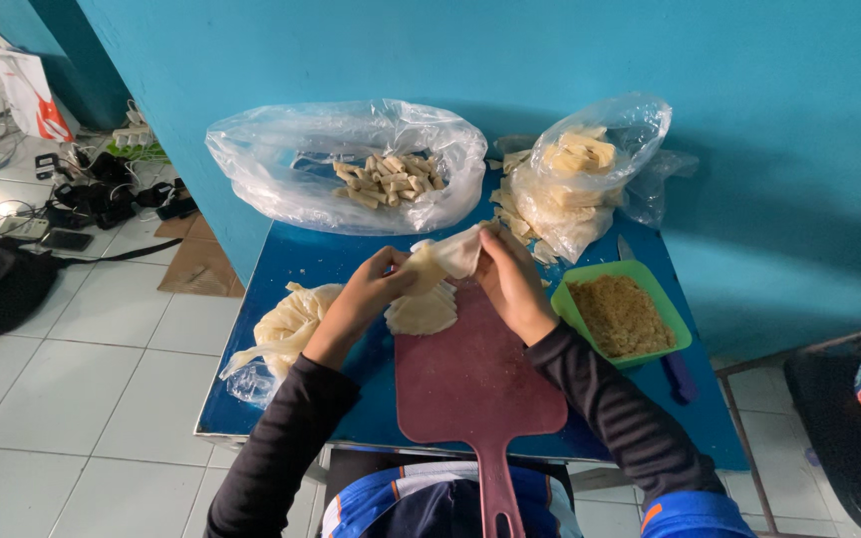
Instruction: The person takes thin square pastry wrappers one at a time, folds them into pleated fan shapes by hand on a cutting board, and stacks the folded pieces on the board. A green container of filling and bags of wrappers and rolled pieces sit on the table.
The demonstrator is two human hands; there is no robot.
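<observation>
My left hand (363,296) and my right hand (512,284) together pinch a thin pale wrapper sheet (447,255), lifted above a small stack of wrappers (421,313). That stack lies at the far end of a dull red paddle-shaped cutting board (475,384) on a blue table (296,261). Right of my right hand stands a green tub (650,282) filled with brownish crumbly filling (620,316). Both arms wear dark long sleeves.
At the back left lies an open clear bag (281,164) holding several finished rolls (389,179). A second clear bag (590,169) with wrapper pieces stands back right. A bundle of pale wrappers in plastic (286,329) lies left. A knife (680,374) rests behind the tub. Cables and bags litter the tiled floor.
</observation>
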